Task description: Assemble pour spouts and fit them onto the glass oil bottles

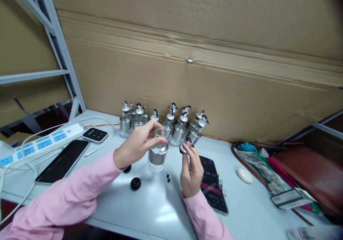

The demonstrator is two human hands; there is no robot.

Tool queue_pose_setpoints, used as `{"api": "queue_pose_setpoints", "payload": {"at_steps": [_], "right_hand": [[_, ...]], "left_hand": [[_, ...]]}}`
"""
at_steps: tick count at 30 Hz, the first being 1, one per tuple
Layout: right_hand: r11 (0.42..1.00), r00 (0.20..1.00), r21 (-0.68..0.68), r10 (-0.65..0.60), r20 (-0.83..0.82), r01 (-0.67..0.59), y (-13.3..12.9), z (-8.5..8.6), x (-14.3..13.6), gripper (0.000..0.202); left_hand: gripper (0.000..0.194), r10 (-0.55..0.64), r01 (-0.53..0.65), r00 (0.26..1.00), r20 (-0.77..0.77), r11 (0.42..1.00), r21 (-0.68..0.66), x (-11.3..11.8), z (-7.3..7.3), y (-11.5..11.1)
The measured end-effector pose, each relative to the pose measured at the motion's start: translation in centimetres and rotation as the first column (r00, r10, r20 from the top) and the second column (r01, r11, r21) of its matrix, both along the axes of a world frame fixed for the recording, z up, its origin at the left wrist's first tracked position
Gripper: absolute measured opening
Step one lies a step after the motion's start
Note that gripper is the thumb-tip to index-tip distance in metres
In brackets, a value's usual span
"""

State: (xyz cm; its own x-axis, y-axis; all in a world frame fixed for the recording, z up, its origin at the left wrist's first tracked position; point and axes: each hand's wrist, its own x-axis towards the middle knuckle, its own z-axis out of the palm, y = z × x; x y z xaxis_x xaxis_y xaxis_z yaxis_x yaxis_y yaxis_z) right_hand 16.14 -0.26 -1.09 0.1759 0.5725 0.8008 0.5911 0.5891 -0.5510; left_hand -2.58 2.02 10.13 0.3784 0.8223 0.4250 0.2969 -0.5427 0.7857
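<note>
Since the neck is the narrowest part of the glass bottle [157, 157], the left hand [138, 142] appears to be set there for control, thumb and forefinger closed about it. The bottle is roughly upright near the middle of the surface [160, 213]; whether its base bears fully on the surface cannot be told. The right hand [192, 170] pinches a spout [182, 148] by the fingertips, off to the right of the bottle and apart from it. The hands are apart, each clamped on its own item. The light pinch is judged sufficient for so small a part.

Two black caps [135, 184] and some small black pieces [168, 178] lie in front of the bottle, presumably set down there to be within reach. Behind, a group of bottles [178, 132] stands close to the cardboard [187, 86], probably as a backstop; most carry spouts, while two at the rear left show none.

A phone [214, 190] showing large digits lies face up beside the right hand, a position likely chosen for reading. To the left, a power strip [44, 143] and a second phone [63, 161] lie outside the working area.
</note>
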Motion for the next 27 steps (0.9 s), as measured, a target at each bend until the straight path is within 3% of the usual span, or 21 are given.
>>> {"api": "queue_pose_setpoints", "payload": {"at_steps": [3,7,12,17,20,24,27], "right_hand": [[0.997,0.997,0.038,0.070,-0.019,-0.069,0.1,0.1,-0.2,0.034],[0.982,0.996,0.169,0.089,0.013,-0.090,0.0,0.8,-0.6,0.033],[0.975,0.996,0.202,0.086,0.032,-0.091,-0.5,2.0,-1.4,0.038],[0.958,0.969,0.149,0.239,0.054,-0.245,-0.9,4.1,-2.6,0.044],[0.945,0.953,0.122,0.300,0.039,-0.303,-0.7,5.3,-3.1,0.041],[0.948,0.950,0.078,0.301,0.080,-0.307,-0.2,5.9,-3.5,0.030],[0.955,0.953,0.053,0.285,0.106,-0.292,0.0,5.7,-3.7,0.029]], "left_hand": [[0.021,-0.001,0.000,0.999,-0.043,1.000,-0.025,-0.2,-2.3,0.4],[0.027,-0.049,0.048,0.996,-0.075,0.999,-0.015,-0.6,-4.1,1.2],[0.034,-0.052,0.054,0.994,-0.101,0.998,0.016,-0.6,-5.3,1.4],[0.035,-0.012,0.013,0.998,-0.060,1.000,0.014,-0.7,-6.1,1.0],[0.044,-0.048,0.041,0.997,0.063,0.993,0.106,-0.9,-7.8,0.8],[0.063,-0.081,0.018,0.984,0.157,0.931,0.365,-1.0,-10.2,0.6],[0.070,-0.096,0.015,0.978,0.185,0.917,0.399,-1.0,-10.9,0.7]]}}
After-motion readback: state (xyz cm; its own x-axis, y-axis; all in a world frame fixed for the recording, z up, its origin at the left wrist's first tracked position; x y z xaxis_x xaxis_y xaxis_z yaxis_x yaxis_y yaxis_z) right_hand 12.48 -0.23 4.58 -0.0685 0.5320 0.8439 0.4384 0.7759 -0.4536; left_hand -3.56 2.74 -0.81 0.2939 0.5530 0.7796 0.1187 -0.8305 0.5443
